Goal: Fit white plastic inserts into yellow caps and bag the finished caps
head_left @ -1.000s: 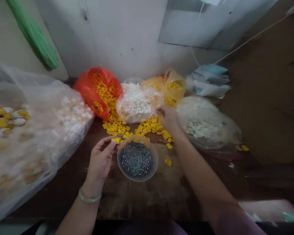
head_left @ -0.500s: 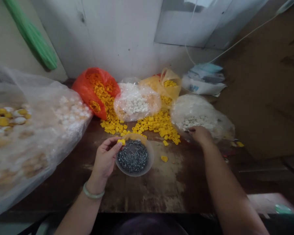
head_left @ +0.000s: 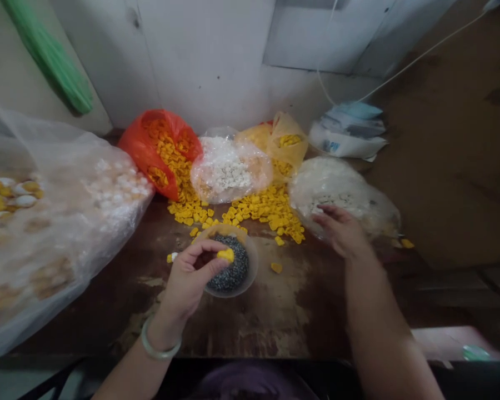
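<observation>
My left hand [head_left: 191,278] pinches a small yellow plastic piece [head_left: 225,255] between thumb and fingers, held over a clear bowl [head_left: 250,272] filled with tiny dark grey bits. A pale bangle sits on that wrist. My right hand [head_left: 342,229] rests at the edge of a clear bag of white pieces [head_left: 358,194], fingers curled; whether anything is in them is hidden. Loose yellow pieces [head_left: 266,208] lie heaped on the dark wooden table [head_left: 241,328] behind the bowl.
At the back stand an orange bag of yellow pieces [head_left: 158,147], a clear bag of white pieces [head_left: 229,169] and a yellow bag [head_left: 285,141]. A large clear bag [head_left: 45,222] of white and yellow parts fills the left. Folded packets [head_left: 348,133] lie back right.
My left hand brought the yellow piece from the bowl's left rim over the bowl. My right hand moved from the yellow heap to the right-hand bag of white pieces.
</observation>
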Motion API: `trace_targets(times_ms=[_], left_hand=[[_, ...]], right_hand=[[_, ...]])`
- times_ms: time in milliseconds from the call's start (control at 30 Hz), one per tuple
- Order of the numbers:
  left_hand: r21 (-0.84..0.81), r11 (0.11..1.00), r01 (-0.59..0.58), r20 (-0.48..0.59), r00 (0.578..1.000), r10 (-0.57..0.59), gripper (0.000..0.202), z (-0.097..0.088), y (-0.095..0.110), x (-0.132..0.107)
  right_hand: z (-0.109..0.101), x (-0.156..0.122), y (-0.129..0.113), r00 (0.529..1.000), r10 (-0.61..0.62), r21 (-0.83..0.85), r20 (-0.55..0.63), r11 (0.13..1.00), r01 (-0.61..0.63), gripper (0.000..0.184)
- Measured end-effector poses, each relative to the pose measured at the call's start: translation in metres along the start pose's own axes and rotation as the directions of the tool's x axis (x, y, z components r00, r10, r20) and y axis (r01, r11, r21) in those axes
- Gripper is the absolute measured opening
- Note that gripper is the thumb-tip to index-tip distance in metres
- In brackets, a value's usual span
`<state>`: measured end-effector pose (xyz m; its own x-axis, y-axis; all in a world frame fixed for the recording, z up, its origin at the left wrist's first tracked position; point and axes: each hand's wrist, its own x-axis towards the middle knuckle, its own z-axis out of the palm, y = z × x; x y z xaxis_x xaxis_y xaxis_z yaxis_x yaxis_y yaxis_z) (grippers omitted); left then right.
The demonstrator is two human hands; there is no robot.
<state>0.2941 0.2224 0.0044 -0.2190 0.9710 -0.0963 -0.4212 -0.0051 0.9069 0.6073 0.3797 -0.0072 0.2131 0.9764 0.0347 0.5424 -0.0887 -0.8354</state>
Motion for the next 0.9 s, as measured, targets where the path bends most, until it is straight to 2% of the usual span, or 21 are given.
trace_targets(times_ms=[33, 67, 100, 133, 233, 300, 400, 533, 700, 800, 900], left_hand=[[0.034, 0.999, -0.029, 0.023, 0.999, 0.028, 0.018, 0.005, 0.001, -0.002], [0.073, 0.995, -0.066, 0.045, 0.997, 0.063, 0.018, 0.01, 0.002, -0.004], [0.116, 0.987, -0.112, 0.064, 0.992, 0.105, 0.017, 0.014, 0.004, -0.006], [0.162, 0.973, -0.164, 0.082, 0.985, 0.153, 0.016, 0.018, 0.005, -0.007], [0.303, 0.881, -0.363, 0.152, 0.931, 0.331, 0.015, 0.023, 0.01, -0.009], [0.381, 0.789, -0.483, 0.206, 0.876, 0.437, 0.015, 0.022, 0.012, -0.009], [0.439, 0.684, -0.582, 0.266, 0.812, 0.52, 0.017, 0.018, 0.012, -0.01], [0.452, 0.634, -0.627, 0.3, 0.776, 0.554, 0.016, 0.016, 0.009, -0.012], [0.463, 0.601, -0.652, 0.308, 0.754, 0.58, 0.016, 0.015, 0.005, -0.014], [0.473, 0.613, -0.633, 0.274, 0.767, 0.581, 0.016, 0.014, 0.006, -0.012], [0.488, 0.582, -0.65, 0.262, 0.745, 0.613, 0.019, 0.013, 0.007, -0.01]], right_hand=[[0.01, -0.016, -0.011, 0.997, -0.037, 0.106, 0.064, 0.994, 0.03, 0.03], [0.021, -0.033, -0.023, 0.98, -0.09, 0.345, 0.177, 0.938, 0.024, 0.033], [0.032, -0.05, -0.036, 0.946, -0.148, 0.508, 0.29, 0.861, -0.02, 0.035], [0.042, -0.067, -0.049, 0.903, -0.195, 0.591, 0.384, 0.803, -0.078, 0.034], [0.061, -0.104, -0.082, 0.787, -0.312, 0.685, 0.532, 0.706, -0.183, 0.036], [0.065, -0.115, -0.095, 0.731, -0.369, 0.688, 0.574, 0.701, -0.187, 0.037], [0.066, -0.12, -0.102, 0.681, -0.43, 0.677, 0.593, 0.724, -0.133, 0.029], [0.072, -0.123, -0.1, 0.673, -0.455, 0.7, 0.583, 0.702, -0.131, 0.025], [0.082, -0.134, -0.092, 0.73, -0.334, 0.689, 0.597, 0.68, -0.253, 0.023], [0.081, -0.135, -0.091, 0.696, -0.278, 0.629, 0.662, 0.71, -0.315, 0.028], [0.079, -0.135, -0.092, 0.683, -0.288, 0.625, 0.672, 0.716, -0.312, 0.026]])
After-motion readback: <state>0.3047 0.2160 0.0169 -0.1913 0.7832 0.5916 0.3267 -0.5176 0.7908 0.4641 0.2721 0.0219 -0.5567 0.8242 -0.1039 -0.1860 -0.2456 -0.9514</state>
